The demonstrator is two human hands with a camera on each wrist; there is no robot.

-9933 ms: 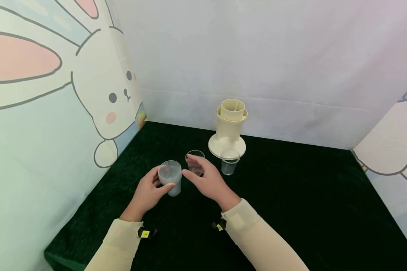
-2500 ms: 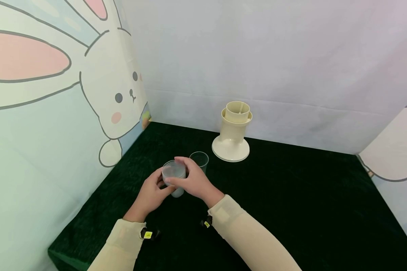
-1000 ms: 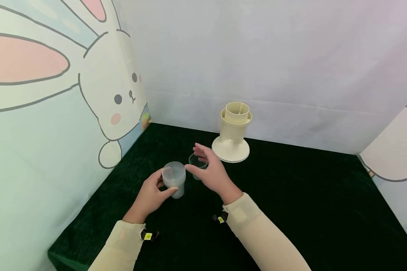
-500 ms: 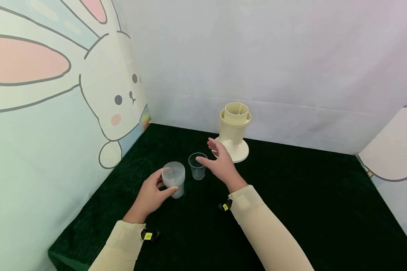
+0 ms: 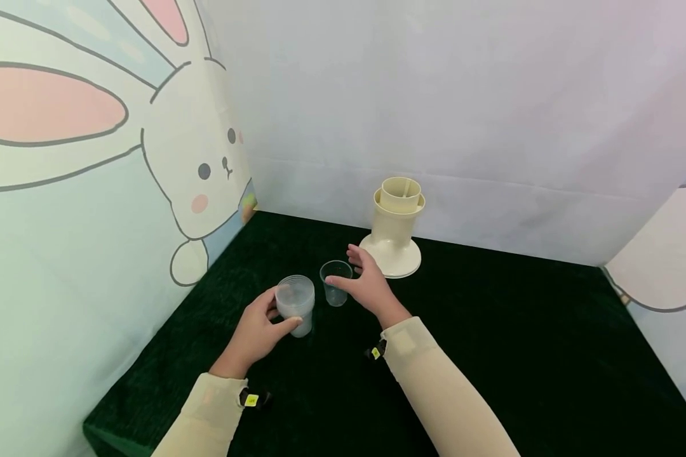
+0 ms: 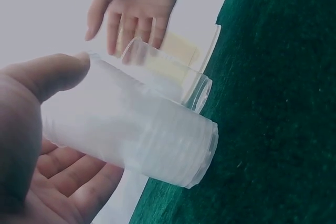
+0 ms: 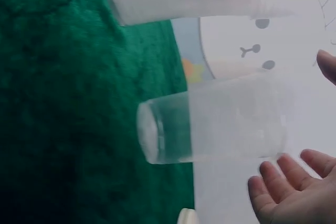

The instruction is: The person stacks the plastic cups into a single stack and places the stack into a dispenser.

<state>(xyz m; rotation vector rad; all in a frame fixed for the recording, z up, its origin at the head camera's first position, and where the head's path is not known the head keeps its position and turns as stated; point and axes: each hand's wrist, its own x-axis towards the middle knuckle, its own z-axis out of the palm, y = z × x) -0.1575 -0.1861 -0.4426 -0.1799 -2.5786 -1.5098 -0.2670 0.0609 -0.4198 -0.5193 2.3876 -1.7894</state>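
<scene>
My left hand [image 5: 256, 334] grips an upright stack of nested clear plastic cups [image 5: 297, 303], thumb on the near side and fingers round the far side. Several rims show close together in the left wrist view, on the stack [image 6: 152, 135]. One single clear plastic cup [image 5: 336, 296] stands upright on the dark green cloth, just right of and behind the stack. Beside it is my right hand [image 5: 373, 291], thumb and fingers spread apart with nothing held. In the right wrist view the fingertips [image 7: 283, 169] are close to the upper part of that cup [image 7: 226, 121].
A cream plastic cylinder [image 5: 391, 228] on a wide round base, with a smaller tube in its top, stands behind the right hand. Green plush cloth [image 5: 491, 343] covers the table. A pale curtain [image 5: 491, 114] and a rabbit-print sheet [image 5: 183, 190] rise behind and at the left.
A second single cup near the cream cylinder's base is gone from there. My right hand left the stack's rim, moved right past the remaining cup, then eased slightly back. The left hand keeps its grip.
</scene>
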